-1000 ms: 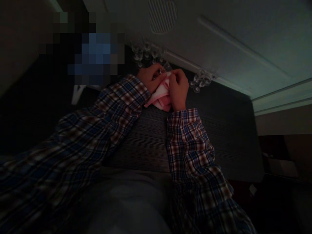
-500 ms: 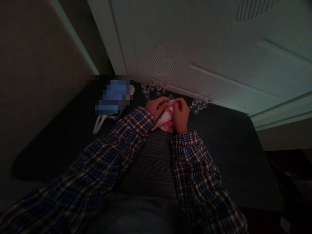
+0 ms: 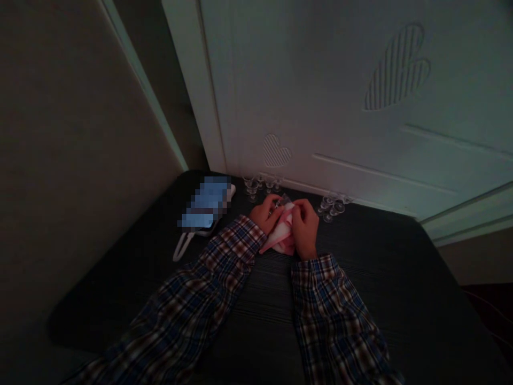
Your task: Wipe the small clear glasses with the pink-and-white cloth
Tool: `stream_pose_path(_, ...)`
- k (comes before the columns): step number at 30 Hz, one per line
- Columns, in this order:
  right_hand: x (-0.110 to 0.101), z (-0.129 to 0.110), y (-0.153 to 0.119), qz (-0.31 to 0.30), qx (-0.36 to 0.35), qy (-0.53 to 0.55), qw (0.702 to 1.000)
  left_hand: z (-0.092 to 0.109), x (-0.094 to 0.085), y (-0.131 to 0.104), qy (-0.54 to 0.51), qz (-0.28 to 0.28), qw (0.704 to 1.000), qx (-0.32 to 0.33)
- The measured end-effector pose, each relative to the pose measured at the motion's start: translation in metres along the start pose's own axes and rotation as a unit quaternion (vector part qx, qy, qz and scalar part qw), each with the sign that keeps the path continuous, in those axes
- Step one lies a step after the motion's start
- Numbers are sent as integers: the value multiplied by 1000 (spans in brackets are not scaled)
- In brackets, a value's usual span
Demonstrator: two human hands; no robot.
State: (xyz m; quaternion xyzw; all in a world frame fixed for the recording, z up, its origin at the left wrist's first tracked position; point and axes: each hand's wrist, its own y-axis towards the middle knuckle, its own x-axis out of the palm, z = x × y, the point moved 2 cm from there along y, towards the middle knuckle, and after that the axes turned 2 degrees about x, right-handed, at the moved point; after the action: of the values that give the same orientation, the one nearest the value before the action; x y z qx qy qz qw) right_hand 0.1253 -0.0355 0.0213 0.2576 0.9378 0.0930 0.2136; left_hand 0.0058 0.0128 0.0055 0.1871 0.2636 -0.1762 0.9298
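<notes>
My left hand (image 3: 264,215) is closed around a small clear glass (image 3: 286,199), whose edge shows beyond the fingers; most of it is covered. A pink and white cloth (image 3: 281,233) hangs bunched between both hands, over the dark table. My right hand (image 3: 306,229) has its fingers pinched on the cloth, close against the glass. Small stemmed glasses stand near each hand: one group (image 3: 252,188) behind my left hand, another group (image 3: 328,206) just right of my right hand.
A phone-like device (image 3: 206,203) with a blurred bright screen and a white strap (image 3: 183,247) lies at the left. The dark table (image 3: 256,321) meets a white panel (image 3: 320,117) with heart reliefs at the back. A wall (image 3: 72,160) rises on the left.
The view has tilted up, so the table, hands and glasses sit lower in the picture. Both hands keep hold of the cloth and glass, with little visible finger movement.
</notes>
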Motion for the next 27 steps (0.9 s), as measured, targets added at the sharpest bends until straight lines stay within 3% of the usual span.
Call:
stream_pose_path(10,-1,-2,-2,5,3,-12,1000,1,0,1,-25,-10,997,72)
stream_pose_path(18,-1,-1,-3,2,3,-14,1000,-4,2,-3,-22,-1,1000,14)
stream_pose_path(27,-3,1,-3,-2,-6,-25,1000,1,-2,0,-12,-13,997,71)
